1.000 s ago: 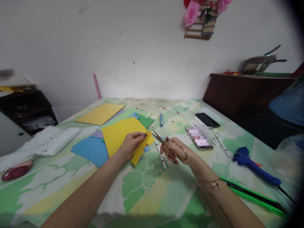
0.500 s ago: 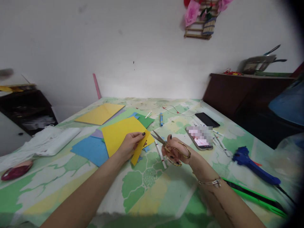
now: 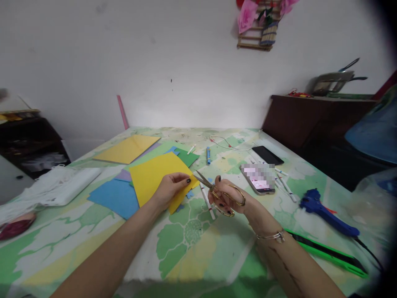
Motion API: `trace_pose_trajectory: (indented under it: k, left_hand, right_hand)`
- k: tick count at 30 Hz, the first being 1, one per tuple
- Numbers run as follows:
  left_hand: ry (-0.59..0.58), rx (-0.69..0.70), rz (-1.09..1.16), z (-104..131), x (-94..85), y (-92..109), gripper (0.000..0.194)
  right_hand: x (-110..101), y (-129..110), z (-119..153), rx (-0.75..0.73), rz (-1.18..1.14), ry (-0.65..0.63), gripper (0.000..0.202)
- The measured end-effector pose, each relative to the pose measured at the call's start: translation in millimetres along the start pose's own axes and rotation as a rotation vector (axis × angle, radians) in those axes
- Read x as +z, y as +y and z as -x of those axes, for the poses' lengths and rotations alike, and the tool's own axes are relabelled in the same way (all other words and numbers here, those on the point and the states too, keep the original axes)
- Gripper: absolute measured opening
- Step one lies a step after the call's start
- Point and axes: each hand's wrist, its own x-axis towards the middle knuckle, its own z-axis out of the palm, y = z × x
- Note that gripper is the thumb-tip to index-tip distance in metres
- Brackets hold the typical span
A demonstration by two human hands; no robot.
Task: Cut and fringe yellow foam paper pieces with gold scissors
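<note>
Pinching grip, left: your left hand (image 3: pixel 169 189) has a narrow yellow piece (image 3: pixel 178 200) nipped between thumb and fingers, slanting down toward you.
Scissor grip, right: your right hand (image 3: pixel 228 192) is wrapped about the gold-handled scissors (image 3: pixel 212 188), fingers through the loops.
Blades: slightly parted, tips aimed left at the upper end of the narrow yellow piece; you can't tell from this angle whether they touch it.
Yellow paper: the narrow piece sits in front of the right edge of a large yellow sheet (image 3: pixel 151 174), above the table.
Paper spread: blue sheet (image 3: pixel 116 198) partly under the large yellow one, to its left; dark green sheet (image 3: pixel 187 157) behind it; pale orange sheet (image 3: pixel 128 149) farther back on your left.
Scraps: small blue bits (image 3: pixel 190 194) lie just beside your left hand.
Markers: a white marker (image 3: pixel 207 200) lies below your scissors; more rest around the phone.
Small blue tube: the blue tube (image 3: pixel 208 156) lies on the cloth beyond the scissors.
Screens: lit phone (image 3: pixel 259 185) just past your right hand, dark tablet-like device (image 3: pixel 267 155) behind it.
Right edge tools: blue glue gun (image 3: pixel 330 214), its cord trailing off; green-and-black cutter (image 3: pixel 327 252) partly behind your right forearm.
Cloth: green-and-white floral tablecloth (image 3: pixel 229 256) beneath everything.
</note>
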Motion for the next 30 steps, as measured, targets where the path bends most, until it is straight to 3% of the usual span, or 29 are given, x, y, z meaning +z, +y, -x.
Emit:
trace_pose_trajectory:
  k: [16, 24, 30]
  left_hand:
    - [0.074, 0.045, 0.053, -4.0, -2.8, -3.0, 0.028]
    - [0.087, 0.047, 0.073, -4.0, -2.3, -2.2, 0.027]
    - [0.093, 0.034, 0.088, -4.0, -1.2, -0.9, 0.027]
  right_hand:
    - [0.2, 3.5, -2.3, -0.011, 0.057, 0.035, 0.045]
    - [-0.3, 4.8, -2.2, -0.016, 0.063, 0.008, 0.044]
    - [4.1, 1.0, 0.5, -0.008, 0.019, -0.02, 0.057]
